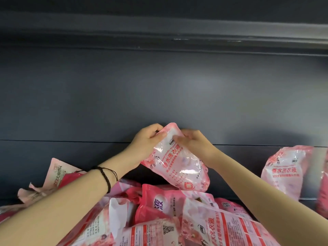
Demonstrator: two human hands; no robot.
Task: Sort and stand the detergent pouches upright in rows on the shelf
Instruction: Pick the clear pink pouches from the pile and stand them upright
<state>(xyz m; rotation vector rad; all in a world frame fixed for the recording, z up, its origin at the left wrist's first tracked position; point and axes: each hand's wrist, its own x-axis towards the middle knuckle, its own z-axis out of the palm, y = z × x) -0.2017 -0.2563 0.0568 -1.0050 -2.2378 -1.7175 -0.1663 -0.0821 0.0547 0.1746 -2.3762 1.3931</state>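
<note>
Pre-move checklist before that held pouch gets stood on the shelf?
1. Grip: left hand and right hand pinch the held pouch at its top: ok.
2. Held pouch upright: tilted, bottom swung right: not ok.
3. Row to join: standing pouch upright at right: ok.
4. Free floor beside it: dark, partly behind the pile: cannot tell.
5. Pile sorted: pouches lie jumbled, overlapping: not ok.

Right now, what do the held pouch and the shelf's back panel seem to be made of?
Held pouch: thin flexible plastic film, glossy and partly see-through; it shows glare streaks and creases. Back panel: smooth dark grey sheet with a satin finish, probably painted metal; a soft, blurred highlight and a straight seam suggest that, though laminate cannot be excluded.
</note>
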